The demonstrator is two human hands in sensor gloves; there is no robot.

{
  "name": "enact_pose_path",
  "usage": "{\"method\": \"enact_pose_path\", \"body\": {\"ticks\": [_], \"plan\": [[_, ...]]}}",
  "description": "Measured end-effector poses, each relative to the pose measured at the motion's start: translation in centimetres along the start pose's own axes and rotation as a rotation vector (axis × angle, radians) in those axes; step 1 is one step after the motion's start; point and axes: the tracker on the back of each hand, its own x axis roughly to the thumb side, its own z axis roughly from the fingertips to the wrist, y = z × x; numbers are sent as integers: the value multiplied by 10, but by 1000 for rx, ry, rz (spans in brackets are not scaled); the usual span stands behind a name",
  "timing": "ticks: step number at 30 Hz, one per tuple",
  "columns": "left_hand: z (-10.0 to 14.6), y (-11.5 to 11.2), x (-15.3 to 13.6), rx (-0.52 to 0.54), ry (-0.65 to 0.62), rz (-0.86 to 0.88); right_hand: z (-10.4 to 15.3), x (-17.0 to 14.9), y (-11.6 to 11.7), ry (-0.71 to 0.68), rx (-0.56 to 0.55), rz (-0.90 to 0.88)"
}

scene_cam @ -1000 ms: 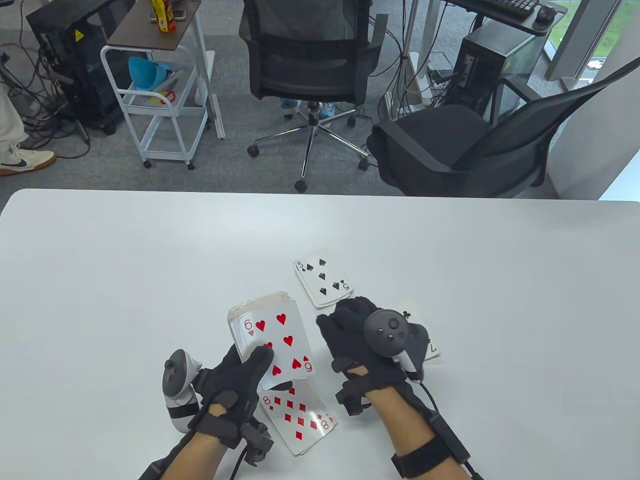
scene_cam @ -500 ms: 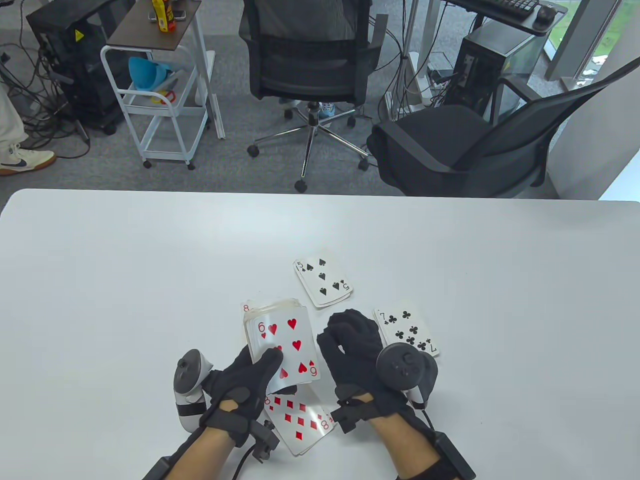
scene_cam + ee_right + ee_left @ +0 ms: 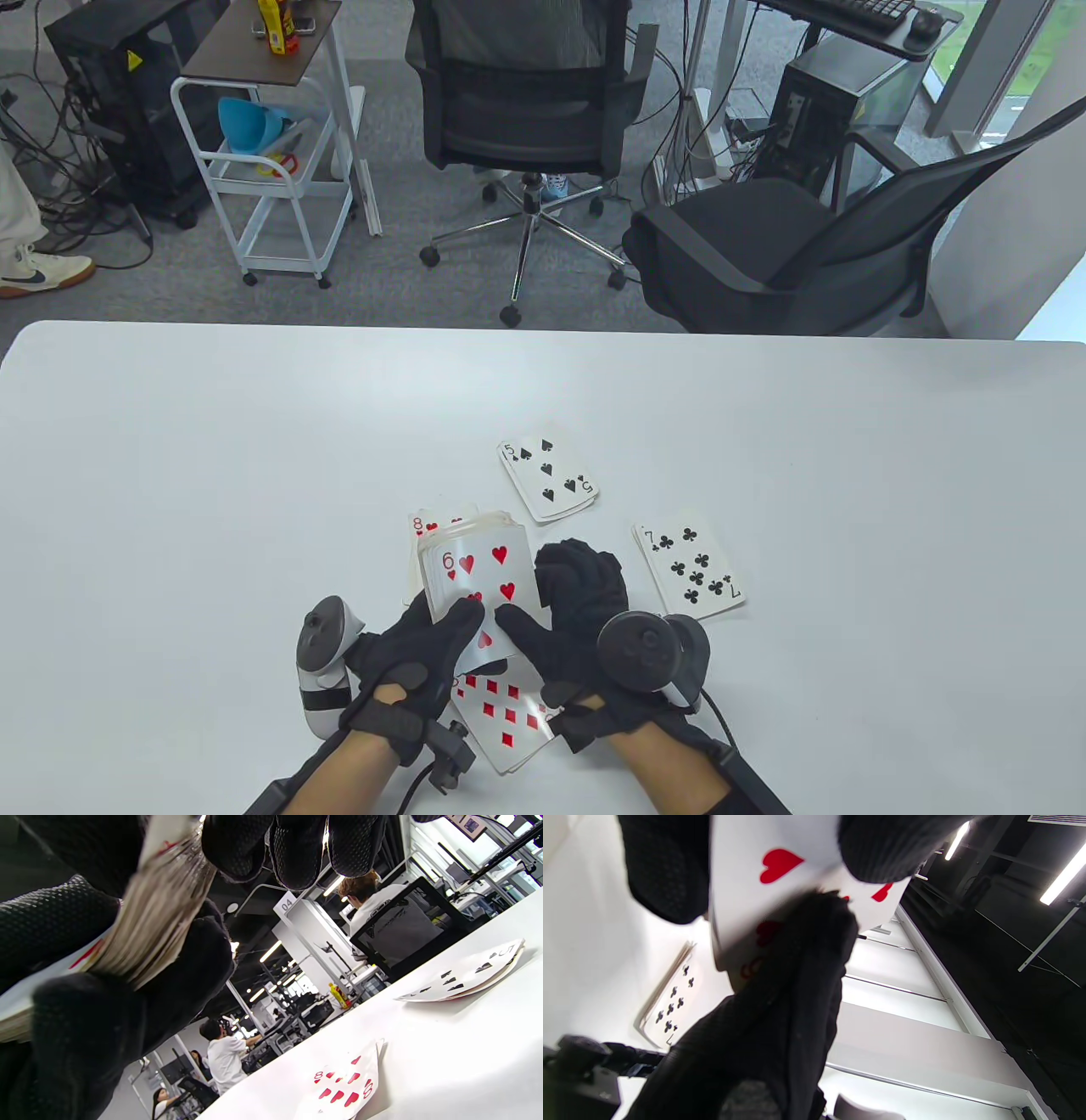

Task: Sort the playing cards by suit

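My left hand point(image 3: 445, 628) holds the deck point(image 3: 475, 569) face up above the table, its thumb on the top card, the six of hearts point(image 3: 479, 564). My right hand point(image 3: 543, 607) is against the deck's right side; its thumb lies on the six of hearts and its fingers point(image 3: 297, 849) curl over the deck's edge point(image 3: 157, 921). Four face-up piles lie on the table: five of spades point(image 3: 547, 480), seven of clubs point(image 3: 691, 567), eight of diamonds point(image 3: 505, 709), and eight of hearts point(image 3: 420, 526), which is mostly hidden under the deck but shows in the right wrist view point(image 3: 343, 1086).
The white table point(image 3: 212, 475) reaches from the front edge to a far edge near mid-frame. Two office chairs point(image 3: 526, 93) and a white trolley point(image 3: 271, 170) stand on the floor beyond it, off the table.
My right hand has left the clubs pile and moved left to the deck, where its thumb now lies on the six of hearts. The deck has shifted slightly right, showing the eight of hearts.
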Motion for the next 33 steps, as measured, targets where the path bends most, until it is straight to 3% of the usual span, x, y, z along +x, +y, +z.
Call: {"method": "enact_pose_path", "body": {"ticks": [18, 21, 29, 33], "plan": [[-2, -3, -2, -70, 9, 59, 2, -1, -14, -21, -102, -64], [-2, 0, 3, -58, -13, 52, 0, -5, -17, 27, -35, -76], [-2, 11, 10, -4, -39, 35, -6, -14, -21, 92, 19, -69], [0, 20, 20, 36, -99, 76, -11, -30, -25, 228, 87, -79]]}}
